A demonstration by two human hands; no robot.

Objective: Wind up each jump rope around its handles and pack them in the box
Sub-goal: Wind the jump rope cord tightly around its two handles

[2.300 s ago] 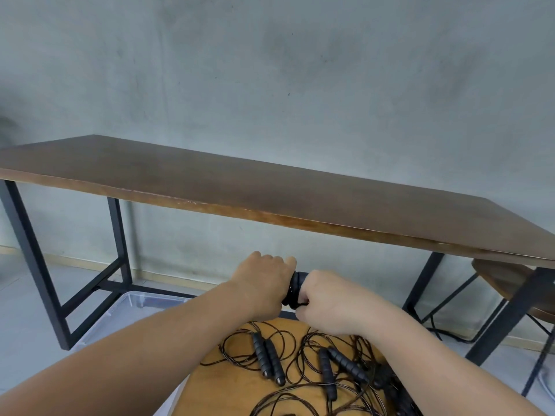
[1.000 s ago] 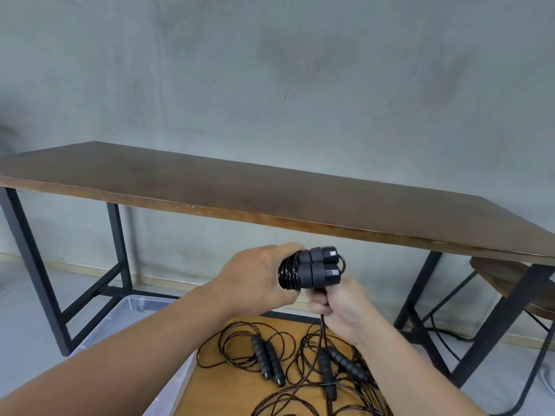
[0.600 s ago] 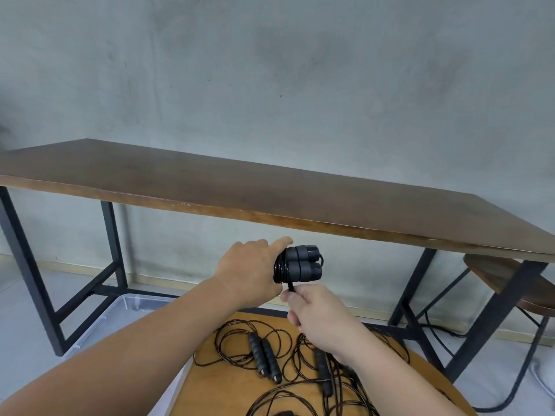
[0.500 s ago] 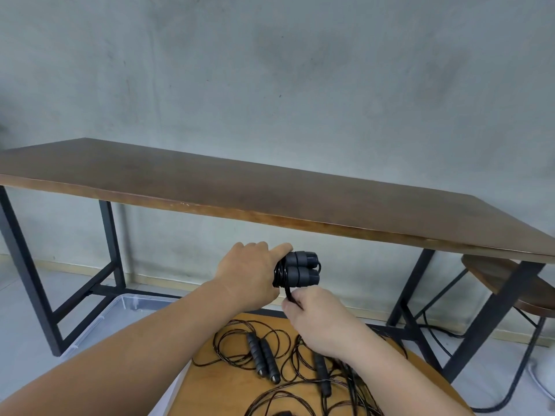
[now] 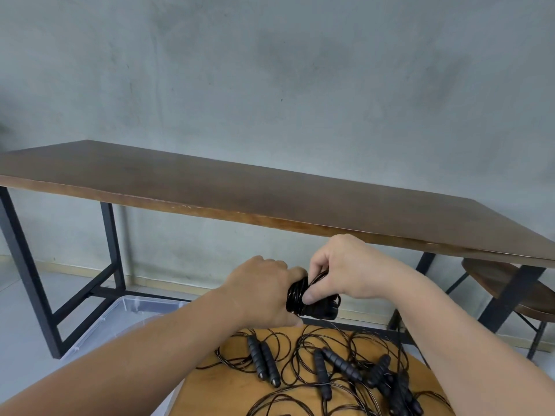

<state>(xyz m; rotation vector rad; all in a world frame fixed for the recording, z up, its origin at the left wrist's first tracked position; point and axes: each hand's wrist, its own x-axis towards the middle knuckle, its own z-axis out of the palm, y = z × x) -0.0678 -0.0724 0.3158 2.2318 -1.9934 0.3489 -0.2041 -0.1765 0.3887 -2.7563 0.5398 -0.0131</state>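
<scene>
Together, left hand (image 5: 264,291) and right hand (image 5: 345,273) grip the wound jump rope (image 5: 312,301) (fingers curled).

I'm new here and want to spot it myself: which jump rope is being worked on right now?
Look below the long dark table's front edge, where both hands meet. The left hand grips a black bundled jump rope, the right hand pinching its cord. Unlike the loose ropes on the round stool, it's tightly coiled and held up.
</scene>
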